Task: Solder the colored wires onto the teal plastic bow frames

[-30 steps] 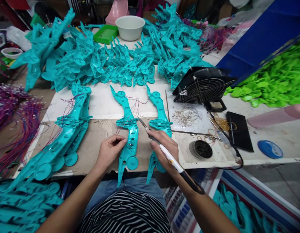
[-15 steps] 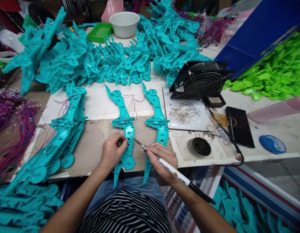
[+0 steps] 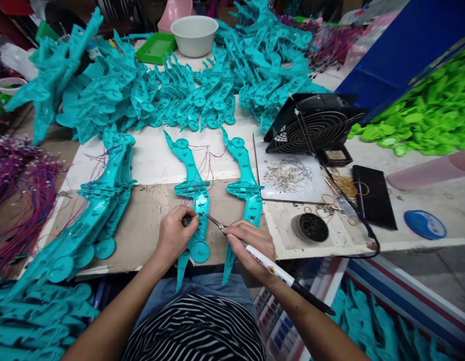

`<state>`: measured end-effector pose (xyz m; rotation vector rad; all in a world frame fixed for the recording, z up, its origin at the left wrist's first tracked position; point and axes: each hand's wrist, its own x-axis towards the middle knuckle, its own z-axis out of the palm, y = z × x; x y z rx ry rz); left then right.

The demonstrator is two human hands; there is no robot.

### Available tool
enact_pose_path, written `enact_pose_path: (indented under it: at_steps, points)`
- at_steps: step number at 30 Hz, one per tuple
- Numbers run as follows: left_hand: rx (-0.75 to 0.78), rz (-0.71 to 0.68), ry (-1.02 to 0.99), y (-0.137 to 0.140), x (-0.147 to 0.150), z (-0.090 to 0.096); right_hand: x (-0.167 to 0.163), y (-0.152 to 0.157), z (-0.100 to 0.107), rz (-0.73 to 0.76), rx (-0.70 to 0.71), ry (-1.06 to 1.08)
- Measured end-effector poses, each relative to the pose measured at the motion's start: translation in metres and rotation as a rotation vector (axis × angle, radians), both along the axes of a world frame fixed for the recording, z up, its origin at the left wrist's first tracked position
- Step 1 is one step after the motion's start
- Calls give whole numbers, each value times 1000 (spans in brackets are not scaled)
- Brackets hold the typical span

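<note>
The right hand (image 3: 252, 246) grips a soldering iron (image 3: 269, 266) over 1 teal part (image 3: 201, 202); the left hand (image 3: 175, 231) pinches closed, any contents hidden.

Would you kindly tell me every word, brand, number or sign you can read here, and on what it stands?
None reads clearly.
Iron: print on its white handle, too small to read.
Cardboard: faint dark marks, too blurred to read.
Blue lid: pale marks, too blurred to read.

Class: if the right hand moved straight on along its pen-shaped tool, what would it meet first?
The right hand, pen-shaped tool leading, would likely meet the turquoise piece by the left hand; whether the tip touches is unclear.
</note>
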<state>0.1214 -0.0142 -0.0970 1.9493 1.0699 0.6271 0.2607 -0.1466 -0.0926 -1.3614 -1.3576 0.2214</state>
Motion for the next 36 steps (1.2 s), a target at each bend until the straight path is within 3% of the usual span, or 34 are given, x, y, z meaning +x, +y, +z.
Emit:
enact_pose_path:
  at_steps: [19,23,28,36]
  points:
    - [-27,-18,-14,2,0,-2,10,-7,-4,-153,-33,37]
    - [23,-32,3,2,0,-4,26,-10,-12,-267,-68,8]
    - [178,-29,32,-5,-6,-6,40,0,-25,-355,-134,-195]
    - [408,-153,416,-26,-37,-7,27,12,-38,-396,-140,-418]
